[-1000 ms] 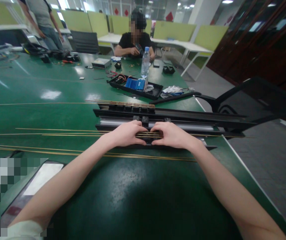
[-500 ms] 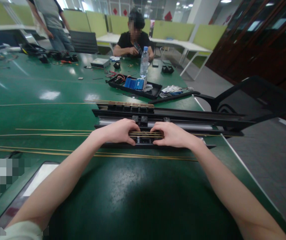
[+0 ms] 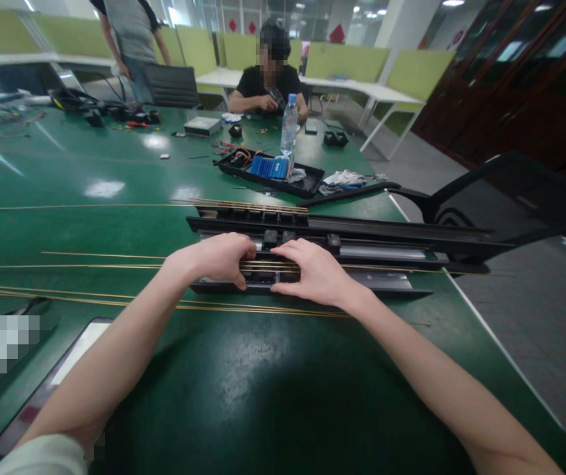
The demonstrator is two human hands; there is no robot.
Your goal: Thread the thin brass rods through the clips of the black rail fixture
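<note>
The left forearm (image 3: 125, 343) and right forearm (image 3: 426, 356) are stretched forward and angled inward; the left hand (image 3: 223, 257) and right hand (image 3: 315, 272) are held near each other, fingers (image 3: 290, 249) curved, thumbs (image 3: 240, 278) spread apart below.

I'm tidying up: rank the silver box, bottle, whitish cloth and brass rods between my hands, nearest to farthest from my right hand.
1. Brass rods: at the right hand.
2. Whitish cloth: beyond, slightly right.
3. Bottle: farther, slightly left.
4. Silver box: far left.
</note>
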